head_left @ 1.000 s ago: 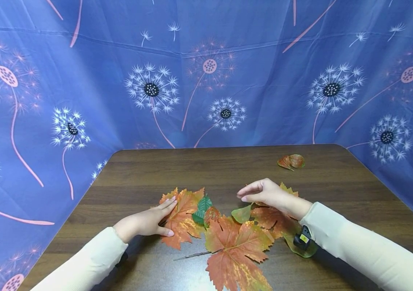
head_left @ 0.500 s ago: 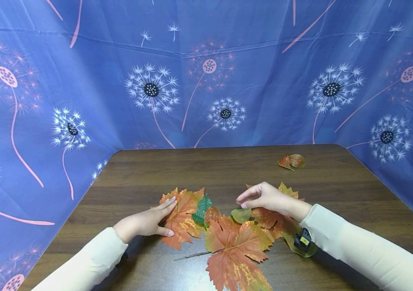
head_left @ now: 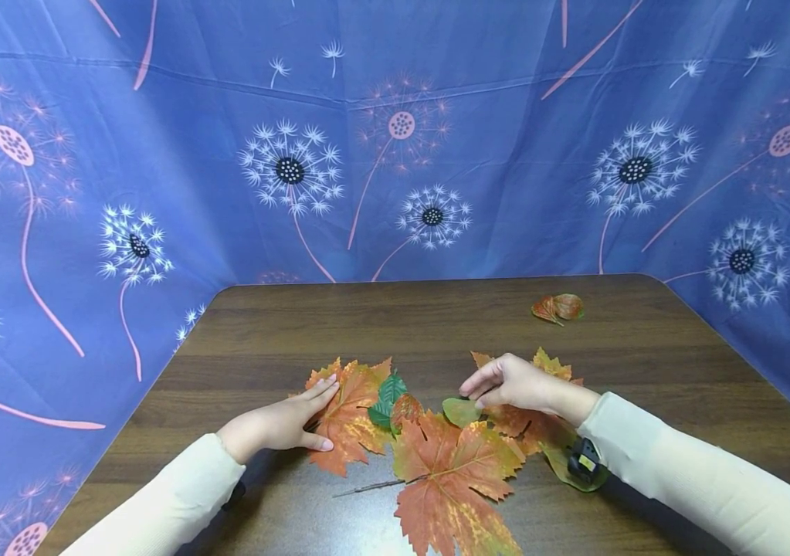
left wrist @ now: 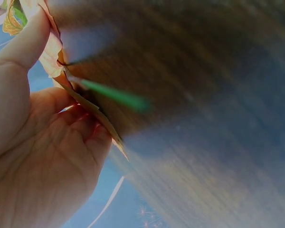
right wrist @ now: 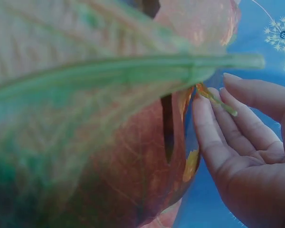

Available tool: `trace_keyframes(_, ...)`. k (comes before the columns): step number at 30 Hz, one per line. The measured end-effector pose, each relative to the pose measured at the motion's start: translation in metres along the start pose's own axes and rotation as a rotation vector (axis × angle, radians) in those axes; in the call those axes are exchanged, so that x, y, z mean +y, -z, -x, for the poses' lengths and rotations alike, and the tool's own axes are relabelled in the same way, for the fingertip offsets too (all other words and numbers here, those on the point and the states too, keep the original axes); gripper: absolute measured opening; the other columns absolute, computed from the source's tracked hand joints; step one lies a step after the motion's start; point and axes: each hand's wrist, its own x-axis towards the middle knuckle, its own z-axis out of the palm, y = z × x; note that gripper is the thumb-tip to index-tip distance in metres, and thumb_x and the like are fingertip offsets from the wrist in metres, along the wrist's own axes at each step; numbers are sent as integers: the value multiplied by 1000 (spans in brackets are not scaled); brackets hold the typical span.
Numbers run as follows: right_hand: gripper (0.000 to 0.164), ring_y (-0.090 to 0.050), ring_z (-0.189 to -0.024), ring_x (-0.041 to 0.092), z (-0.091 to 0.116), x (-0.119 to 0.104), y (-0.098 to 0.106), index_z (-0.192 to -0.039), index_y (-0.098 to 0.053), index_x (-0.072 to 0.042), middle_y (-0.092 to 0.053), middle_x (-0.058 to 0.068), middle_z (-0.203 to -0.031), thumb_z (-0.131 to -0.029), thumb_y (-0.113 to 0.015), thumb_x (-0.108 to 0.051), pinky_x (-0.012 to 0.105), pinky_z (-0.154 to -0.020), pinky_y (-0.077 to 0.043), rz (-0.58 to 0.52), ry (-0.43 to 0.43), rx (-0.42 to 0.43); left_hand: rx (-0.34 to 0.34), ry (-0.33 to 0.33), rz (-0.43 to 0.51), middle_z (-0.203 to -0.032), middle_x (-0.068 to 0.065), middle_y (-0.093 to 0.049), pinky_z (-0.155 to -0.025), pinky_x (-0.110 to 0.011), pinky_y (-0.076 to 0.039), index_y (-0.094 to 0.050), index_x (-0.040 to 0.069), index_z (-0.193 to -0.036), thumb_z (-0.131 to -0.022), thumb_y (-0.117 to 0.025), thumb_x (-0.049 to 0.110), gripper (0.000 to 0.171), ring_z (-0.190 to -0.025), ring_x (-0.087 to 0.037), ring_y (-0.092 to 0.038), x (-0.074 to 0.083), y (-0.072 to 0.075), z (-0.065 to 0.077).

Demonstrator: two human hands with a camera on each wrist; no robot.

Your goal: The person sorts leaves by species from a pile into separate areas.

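Observation:
My left hand (head_left: 279, 423) rests with spread, straight fingers on an orange maple leaf (head_left: 351, 417) at the left of a row of leaves. In the left wrist view a green stem (left wrist: 116, 95) pokes out from that leaf's edge. My right hand (head_left: 523, 382) hovers at a rounded green leaf (head_left: 460, 411), its thumb and fingers apart in the right wrist view, beside a thin stem tip (right wrist: 230, 109). Beneath the right hand lies another orange maple leaf (head_left: 530, 425). A large red-orange maple leaf (head_left: 453, 483) lies in front, with its brown stem pointing left.
Between the maple leaves sit a dark green leaf (head_left: 388, 398) and a small reddish leaf (head_left: 405, 409). A green leaf (head_left: 564, 469) shows below the right wrist. Two small red-brown leaves (head_left: 567, 306) lie farther back on the wooden table (head_left: 367, 316). A blue dandelion-print cloth (head_left: 506, 154) hangs behind.
My right hand has dropped lower and shifted slightly right at the end. The rounded green leaf has settled flatter, its raised tip no longer visible. The left hand stays put.

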Motion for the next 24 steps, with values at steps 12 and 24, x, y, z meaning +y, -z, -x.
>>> trace_keyframes(12,23,-69,-86,18,0,7,-2,-105,-71,6,-72,18,-104,-83,-71,1,29,-74,-56,48,-18,42,-1,-6,32,-162,-17,-10,-113,-59,-24,-16,5,-155,-86,-69,39,94,-147,-39,-16,0,-1,0)
trace_keyframes(24,21,-71,-85,18,0,8,1,-101,-74,3,-74,15,-99,-84,-74,-10,35,-79,-57,30,-45,94,-2,-6,24,-163,-17,-10,-113,-58,-24,-16,5,-155,-86,-69,39,93,-147,-39,-16,0,0,0)
